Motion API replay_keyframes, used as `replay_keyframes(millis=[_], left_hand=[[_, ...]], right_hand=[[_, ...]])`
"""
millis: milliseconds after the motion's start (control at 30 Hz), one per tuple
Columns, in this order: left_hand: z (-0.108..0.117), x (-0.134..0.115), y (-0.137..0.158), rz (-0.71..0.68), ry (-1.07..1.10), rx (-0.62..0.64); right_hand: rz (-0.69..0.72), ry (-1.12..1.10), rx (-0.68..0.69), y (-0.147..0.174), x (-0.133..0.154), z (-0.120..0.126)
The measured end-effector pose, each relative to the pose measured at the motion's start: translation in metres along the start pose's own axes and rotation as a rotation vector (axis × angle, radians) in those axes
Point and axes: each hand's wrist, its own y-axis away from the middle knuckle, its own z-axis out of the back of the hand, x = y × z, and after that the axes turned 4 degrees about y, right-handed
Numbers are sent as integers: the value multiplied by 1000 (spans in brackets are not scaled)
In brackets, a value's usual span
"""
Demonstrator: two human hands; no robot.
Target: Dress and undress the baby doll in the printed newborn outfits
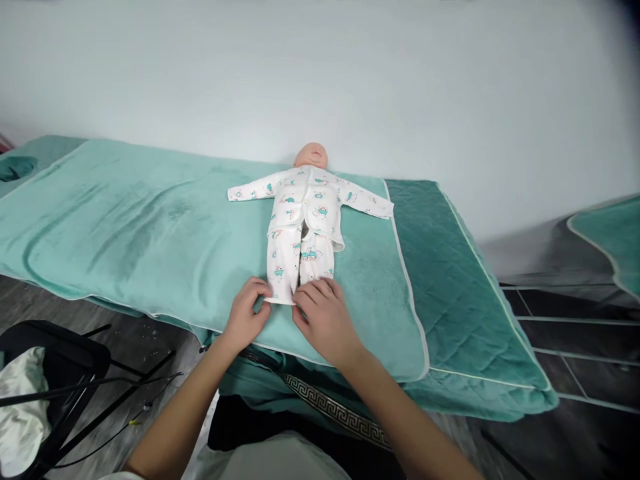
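Note:
A baby doll (311, 156) lies on its back on the bed, dressed in a white printed jacket (307, 197) with both sleeves spread out. White printed trousers (283, 263) extend below the jacket toward me. At one trouser leg's cuff, my left hand (247, 312) pinches the left edge between curled fingers and thumb. My right hand (326, 319) is closed on the right edge of the same cuff. Its back and fingers cover the lower end of the other trouser leg.
A light green blanket (125, 220) lies over a darker quilted bed cover (465, 293). White wall (320, 73) stands behind the bed. At lower left is a black folding chair (75, 350) with pale cloth (23, 407) on it. A metal rack (575, 323) stands at right.

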Motion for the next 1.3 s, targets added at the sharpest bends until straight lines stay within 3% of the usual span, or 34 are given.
replay_keyframes(millis=[167,333,400,500,567,733,900,1100,1200,1300], left_hand=[[4,0,8,75,-56,-58],[0,-1,10,57,-21,-73],[-1,-3,8,42,-28,-92],[-3,-9,5,-3,-75,-135],[-7,-15,0,-82,-135,-123],[-25,-30,-16,-202,-269,70],[-37,-29,-20,-222,-325,80],[-35,-30,2,-237,-360,107],[-20,-24,18,-212,-317,8],[22,9,47,-111,-362,-246]], right_hand=[[-21,-171,-32,15,-1,5],[-225,-280,-190,35,-23,1],[-274,-307,-183,39,-31,0],[-226,-339,-142,38,-33,7],[-156,-318,-185,34,-27,18],[-52,-227,-245,26,-9,38],[-41,-229,-163,32,-13,25],[-93,-254,-56,45,-28,9],[-112,-280,-27,46,-36,14],[-177,-309,-31,46,-50,19]])
